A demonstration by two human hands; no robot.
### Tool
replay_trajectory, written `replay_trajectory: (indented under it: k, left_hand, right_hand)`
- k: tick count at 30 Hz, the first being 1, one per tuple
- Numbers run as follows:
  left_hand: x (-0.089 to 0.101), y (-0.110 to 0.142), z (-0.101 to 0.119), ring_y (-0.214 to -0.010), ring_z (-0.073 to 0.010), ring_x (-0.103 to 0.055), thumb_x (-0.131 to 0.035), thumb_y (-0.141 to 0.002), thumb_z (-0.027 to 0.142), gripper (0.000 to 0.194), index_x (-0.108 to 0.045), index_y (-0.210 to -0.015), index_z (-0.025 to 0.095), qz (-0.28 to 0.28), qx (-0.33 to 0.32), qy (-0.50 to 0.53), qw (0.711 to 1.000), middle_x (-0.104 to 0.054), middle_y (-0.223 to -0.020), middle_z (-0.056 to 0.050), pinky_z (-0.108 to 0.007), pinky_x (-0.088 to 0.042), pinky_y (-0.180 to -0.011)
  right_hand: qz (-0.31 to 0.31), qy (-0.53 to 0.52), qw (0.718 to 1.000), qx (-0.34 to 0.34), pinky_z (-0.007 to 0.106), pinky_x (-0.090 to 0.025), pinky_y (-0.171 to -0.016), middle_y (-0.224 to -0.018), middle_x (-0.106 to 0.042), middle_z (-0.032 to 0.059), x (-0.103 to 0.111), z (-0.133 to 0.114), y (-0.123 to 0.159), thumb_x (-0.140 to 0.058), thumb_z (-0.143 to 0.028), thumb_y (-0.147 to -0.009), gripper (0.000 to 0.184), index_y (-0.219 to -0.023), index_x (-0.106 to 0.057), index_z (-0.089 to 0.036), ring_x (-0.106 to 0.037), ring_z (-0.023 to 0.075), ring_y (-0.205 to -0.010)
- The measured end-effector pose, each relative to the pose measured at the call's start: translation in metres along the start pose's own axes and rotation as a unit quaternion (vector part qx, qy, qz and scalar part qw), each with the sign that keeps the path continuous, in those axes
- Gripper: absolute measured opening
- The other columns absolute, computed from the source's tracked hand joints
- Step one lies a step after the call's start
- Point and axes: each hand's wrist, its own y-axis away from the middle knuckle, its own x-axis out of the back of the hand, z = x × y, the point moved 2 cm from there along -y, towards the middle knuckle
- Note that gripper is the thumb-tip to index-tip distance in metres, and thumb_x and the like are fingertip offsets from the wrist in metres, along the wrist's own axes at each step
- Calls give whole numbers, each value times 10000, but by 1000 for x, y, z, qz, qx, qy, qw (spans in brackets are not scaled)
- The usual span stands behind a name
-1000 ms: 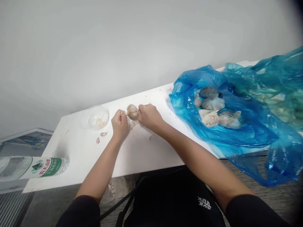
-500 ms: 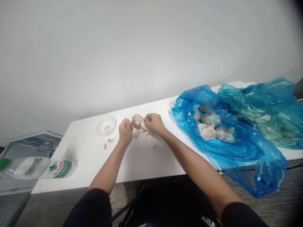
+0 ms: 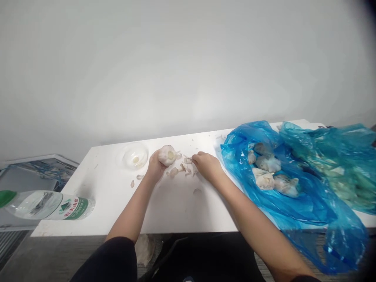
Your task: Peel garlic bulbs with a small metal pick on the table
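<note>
My left hand (image 3: 155, 167) cups a whole garlic bulb (image 3: 167, 155) in its fingers, with the root end facing up. My right hand (image 3: 207, 165) rests on the table a little to the right, its fingertips beside scattered papery garlic skin flakes (image 3: 183, 169). I cannot tell whether those fingers pinch a flake. Two loose cloves (image 3: 132, 183) lie left of my left wrist. A clear plastic bowl (image 3: 135, 156) just beyond my left hand holds something pale.
The white table (image 3: 176, 207) holds a blue plastic bag (image 3: 235, 145) with several garlic bulbs (image 3: 263, 178) at right, a teal bag (image 3: 337, 156) beyond it, and a water bottle (image 3: 48, 205) lying at left. A white wall stands behind.
My hands have separated: the right moved away rightward from the bulb and lowered to the table. The bulb now sits turned in my left hand, with more skin flakes on the table.
</note>
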Motion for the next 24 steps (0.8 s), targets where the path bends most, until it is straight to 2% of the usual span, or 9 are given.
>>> replay_trajectory:
  k: [3, 6, 8, 11, 14, 17, 22, 24]
  left_hand:
    - [-3, 2, 2, -566, -101, -521, -676, -660, 311, 234, -608, -825, 160, -28, 38, 15, 999, -557, -663, 2, -189, -404, -441]
    - [-1, 4, -2, -608, -114, -567, -705, -651, 303, 246, -634, -842, 165, -41, 78, 23, 996, -591, -701, -13, -187, -437, -456]
    - [1, 4, -6, -656, -130, -601, -719, -665, 308, 257, -657, -877, 177, -54, 101, 24, 993, -629, -758, -26, -195, -474, -483]
    - [4, 4, -11, -674, -139, -613, -726, -688, 323, 254, -686, -901, 191, -71, 129, 26, 989, -655, -799, -34, -209, -498, -498]
    - [4, 5, -13, -647, -139, -603, -726, -693, 335, 228, -702, -870, 193, -85, 145, 31, 985, -659, -787, -38, -220, -496, -489]
    - [2, 7, -11, -655, -153, -610, -732, -677, 329, 218, -705, -847, 194, -93, 155, 29, 983, -666, -790, -47, -242, -514, -511]
    - [1, 10, -10, -630, -130, -576, -726, -665, 346, 270, -682, -863, 168, -89, 179, 7, 980, -641, -755, -34, -224, -494, -516]
    - [3, 9, -12, -629, -109, -554, -704, -688, 355, 280, -667, -890, 164, -116, 178, -18, 977, -621, -741, -15, -206, -480, -537]
  right_hand:
    - [20, 43, 999, 14, 271, -321, -564, -1020, -667, 98, 5, 0, 3, -380, -236, -1011, 306, -992, -685, -230, -633, 203, -904]
    - [32, 38, 999, 23, 275, -303, -554, -1012, -669, 76, 11, -1, 6, -394, -282, -1020, 291, -988, -680, -244, -632, 210, -930]
    - [33, 6, 999, 11, 274, -323, -570, -1010, -679, 69, 14, -2, 6, -386, -328, -1029, 302, -1020, -677, -249, -638, 216, -932]
    - [49, -95, 994, 6, 278, -400, -657, -1072, -699, 67, 16, -3, 7, -405, -340, -1027, 282, -1122, -654, -250, -647, 219, -965]
    - [91, -230, 967, 55, 284, -448, -749, -1051, -714, 58, 13, -4, 8, -460, -313, -1003, 228, -1102, -648, -228, -654, 199, -942]
    - [117, -327, 933, 96, 270, -467, -736, -914, -713, 41, 7, -6, 8, -476, -304, -984, 201, -1000, -655, -212, -653, 170, -826]
    - [137, -386, 907, 101, 253, -466, -679, -804, -696, 24, -2, -9, 6, -503, -315, -959, 189, -949, -664, -215, -629, 149, -720]
    - [139, -397, 901, 103, 244, -457, -655, -782, -691, 19, -4, -9, 5, -512, -312, -953, 185, -946, -670, -217, -615, 139, -693]
